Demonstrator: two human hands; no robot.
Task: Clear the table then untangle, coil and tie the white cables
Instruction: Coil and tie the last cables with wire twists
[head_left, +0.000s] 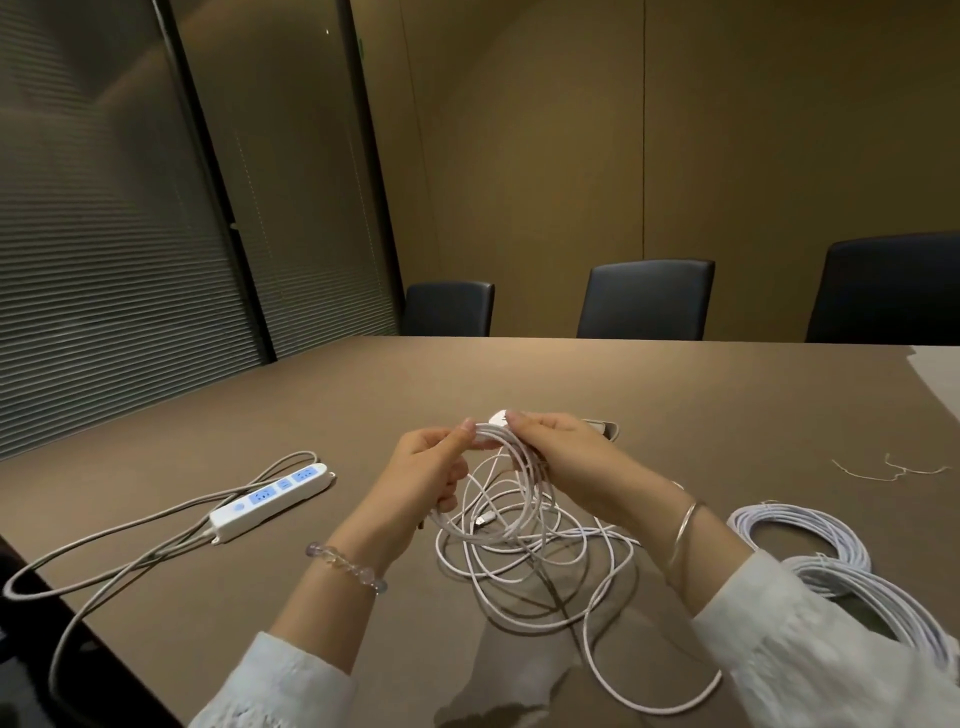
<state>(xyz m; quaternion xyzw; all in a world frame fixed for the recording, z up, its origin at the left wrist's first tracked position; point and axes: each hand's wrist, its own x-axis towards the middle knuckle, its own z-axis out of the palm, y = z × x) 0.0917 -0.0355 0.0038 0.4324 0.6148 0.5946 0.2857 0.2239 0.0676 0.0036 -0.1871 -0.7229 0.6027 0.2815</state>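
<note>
So the white cable (519, 540) is being gathered into loops up top, where it's being pinched by both hands. The left hand (434, 467) is curled round the bundle on one side, and the right hand (558, 457) is closed over the loops plus a small white plug (500, 417) that's being pressed under the thumb. Neither hand is open at all; both are wrapped tight on the same bunch.

Below the grip, most of the cable is being left slack on the table (675, 384), with loops crossing each other and a connector end (480, 519) sitting in the middle of the mess.

What's probably being risked here: if the hanging part is pulled up quickly, those crossings are likely being cinched into a knot, and the loose connector could be snagged inside a loop. The loops already held could also be dropped if either pinch is relaxed to reach down.

Off to the right of the grip, two coiled cables (831, 561) are lying close, so fresh slack might get dragged into them.
</note>
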